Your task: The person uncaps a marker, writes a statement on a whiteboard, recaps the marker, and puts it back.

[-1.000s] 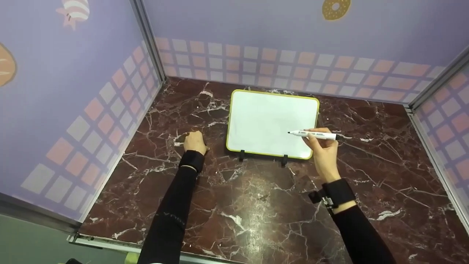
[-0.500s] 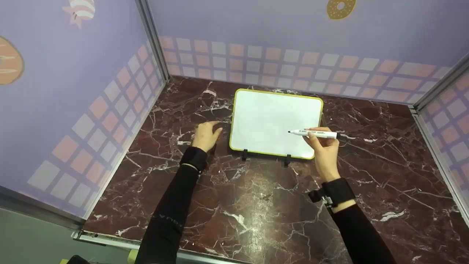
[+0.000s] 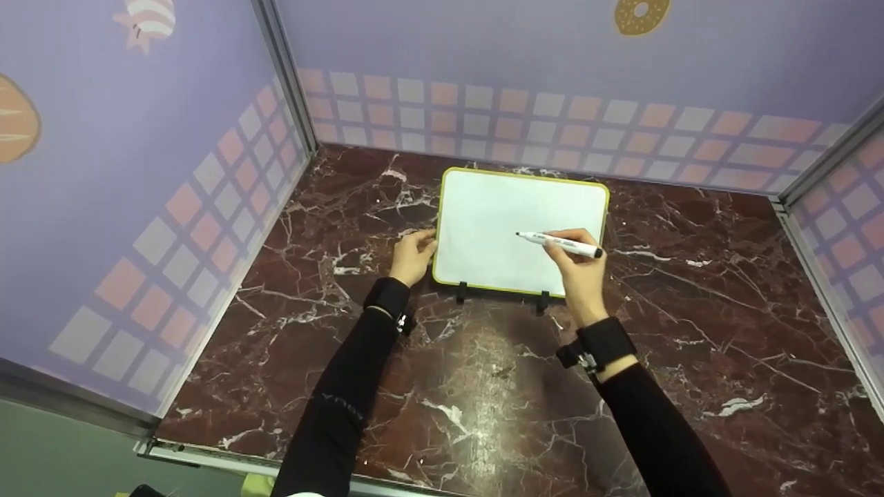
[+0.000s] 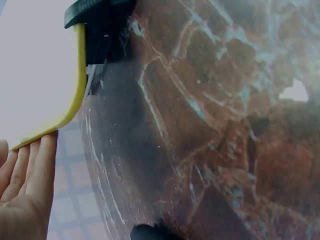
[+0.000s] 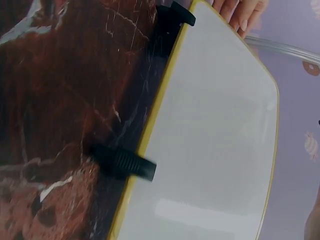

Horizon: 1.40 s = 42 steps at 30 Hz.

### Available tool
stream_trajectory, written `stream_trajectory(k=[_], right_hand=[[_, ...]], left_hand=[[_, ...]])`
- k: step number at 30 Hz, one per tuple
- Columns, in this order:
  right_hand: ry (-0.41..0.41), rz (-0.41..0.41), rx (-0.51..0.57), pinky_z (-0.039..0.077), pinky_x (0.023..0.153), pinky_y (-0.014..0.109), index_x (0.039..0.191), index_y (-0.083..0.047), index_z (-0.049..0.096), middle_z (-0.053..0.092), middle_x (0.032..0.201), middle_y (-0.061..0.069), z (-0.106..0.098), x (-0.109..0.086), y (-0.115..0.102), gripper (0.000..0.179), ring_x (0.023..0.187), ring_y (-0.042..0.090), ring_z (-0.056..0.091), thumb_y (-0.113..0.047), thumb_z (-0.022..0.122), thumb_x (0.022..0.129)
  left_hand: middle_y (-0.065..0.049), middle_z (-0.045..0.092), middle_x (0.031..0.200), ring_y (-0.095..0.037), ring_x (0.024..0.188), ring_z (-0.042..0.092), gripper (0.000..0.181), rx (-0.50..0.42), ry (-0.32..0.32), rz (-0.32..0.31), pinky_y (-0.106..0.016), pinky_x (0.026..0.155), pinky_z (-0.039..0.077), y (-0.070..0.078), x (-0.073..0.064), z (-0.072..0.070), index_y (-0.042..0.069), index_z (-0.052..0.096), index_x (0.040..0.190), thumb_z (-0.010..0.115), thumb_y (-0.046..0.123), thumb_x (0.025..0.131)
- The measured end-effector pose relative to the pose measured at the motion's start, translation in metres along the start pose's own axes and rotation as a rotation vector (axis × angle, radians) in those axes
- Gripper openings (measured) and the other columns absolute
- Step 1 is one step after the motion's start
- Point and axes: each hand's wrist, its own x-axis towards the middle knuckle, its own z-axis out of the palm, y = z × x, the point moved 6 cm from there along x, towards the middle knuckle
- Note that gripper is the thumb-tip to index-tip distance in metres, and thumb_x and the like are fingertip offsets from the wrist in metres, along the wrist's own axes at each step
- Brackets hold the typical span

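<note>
A whiteboard (image 3: 511, 207) with a yellow frame leans back on two small black feet (image 3: 461, 291). At its left edge is my left hand (image 3: 411, 259); in the left wrist view its straight fingers (image 4: 44, 165) meet the yellow rim, with the thumb tip just at the picture's edge. My right hand (image 3: 582, 276) pinches a white marker (image 3: 563, 244) between thumb and fingers, in front of the board's right half. The marker's narrow dark tip points left over the blank white surface, and its black end points right. In the right wrist view the board fills the middle.
Everything stands on a dark red marbled tabletop (image 3: 442, 386). A lilac back wall (image 3: 469, 41) with pink and white squares rises close behind the board. Similar side walls stand left and right. A metal rail (image 3: 207, 455) runs along the front edge.
My left hand has moved right and unfolded from a closed shape, reaching the board's left edge. My right hand has brought the marker left and slightly up, tilting it a little.
</note>
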Motion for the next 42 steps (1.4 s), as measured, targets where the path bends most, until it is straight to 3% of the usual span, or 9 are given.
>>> stream_trajectory(k=[7,14,19,24,26,29,34,36,42], right_hand=[[-0.129,-0.044,-0.184,0.055,0.077,0.021,0.101,0.017,0.065,0.068,0.104,0.029,0.053,0.002,0.000,0.017,0.087,0.016,0.067,0.008,0.068,0.087],[-0.224,-0.069,-0.287,0.057,0.082,0.019,0.101,0.014,0.066,0.069,0.109,0.028,0.086,0.004,0.009,0.015,0.098,0.029,0.069,0.006,0.066,0.089],[-0.189,-0.098,-0.337,0.059,0.085,0.028,0.101,0.012,0.066,0.069,0.104,0.025,0.093,0.006,0.014,0.014,0.096,0.030,0.068,0.004,0.066,0.090],[-0.142,-0.097,-0.340,0.058,0.088,0.047,0.100,0.012,0.066,0.067,0.100,0.025,0.097,0.010,0.018,0.013,0.091,0.016,0.066,0.001,0.066,0.091],[-0.126,-0.094,-0.336,0.058,0.087,0.048,0.099,0.012,0.066,0.068,0.100,0.025,0.099,0.012,0.019,0.014,0.089,0.011,0.066,0.000,0.066,0.091],[-0.107,-0.093,-0.315,0.060,0.085,0.040,0.099,0.012,0.067,0.068,0.099,0.026,0.100,0.014,0.021,0.014,0.085,0.009,0.068,0.000,0.065,0.092],[-0.123,-0.089,-0.250,0.061,0.076,0.026,0.098,0.015,0.064,0.067,0.096,0.030,0.101,0.016,0.025,0.014,0.080,0.029,0.071,0.003,0.063,0.092],[-0.129,-0.082,-0.231,0.061,0.075,0.028,0.097,0.015,0.063,0.066,0.095,0.031,0.101,0.017,0.028,0.012,0.080,0.033,0.071,0.004,0.062,0.092],[-0.125,-0.067,-0.249,0.060,0.071,0.022,0.092,0.014,0.062,0.067,0.093,0.031,0.104,0.019,0.033,0.009,0.075,0.021,0.073,0.005,0.062,0.090]], left_hand=[[-0.024,0.070,0.113,-0.035,0.103,0.070,0.026,0.046,0.064,0.037,-0.035,0.086,0.060,-0.004,0.007,0.000,-0.007,0.067,0.119,0.063,0.003,0.095],[-0.024,0.071,0.112,-0.034,0.103,0.071,0.025,0.045,0.072,0.049,-0.035,0.086,0.060,-0.003,0.008,0.001,-0.006,0.068,0.117,0.063,0.004,0.095],[-0.022,0.071,0.114,-0.032,0.106,0.070,0.026,0.071,0.066,0.051,-0.034,0.090,0.059,-0.003,0.006,0.002,-0.004,0.069,0.118,0.063,0.006,0.096],[-0.021,0.072,0.112,-0.032,0.105,0.070,0.025,0.072,0.076,0.054,-0.035,0.093,0.057,-0.004,0.006,0.001,-0.004,0.069,0.117,0.064,0.007,0.095],[-0.022,0.072,0.111,-0.032,0.104,0.070,0.025,0.073,0.082,0.065,-0.036,0.092,0.058,-0.005,0.007,0.000,-0.005,0.069,0.117,0.064,0.007,0.095],[-0.021,0.072,0.111,-0.032,0.104,0.070,0.025,0.081,0.088,0.076,-0.036,0.092,0.058,-0.006,0.008,0.000,-0.005,0.069,0.117,0.064,0.007,0.095],[-0.021,0.073,0.110,-0.032,0.102,0.071,0.025,0.086,0.099,0.087,-0.036,0.091,0.058,-0.005,0.007,0.000,-0.005,0.069,0.116,0.065,0.006,0.094],[-0.021,0.073,0.109,-0.032,0.101,0.071,0.025,0.084,0.100,0.089,-0.037,0.091,0.058,-0.004,0.007,0.000,-0.005,0.069,0.116,0.065,0.006,0.094],[-0.022,0.072,0.110,-0.032,0.101,0.071,0.025,0.080,0.095,0.088,-0.036,0.091,0.058,-0.005,0.007,-0.001,-0.005,0.069,0.116,0.064,0.006,0.095]])
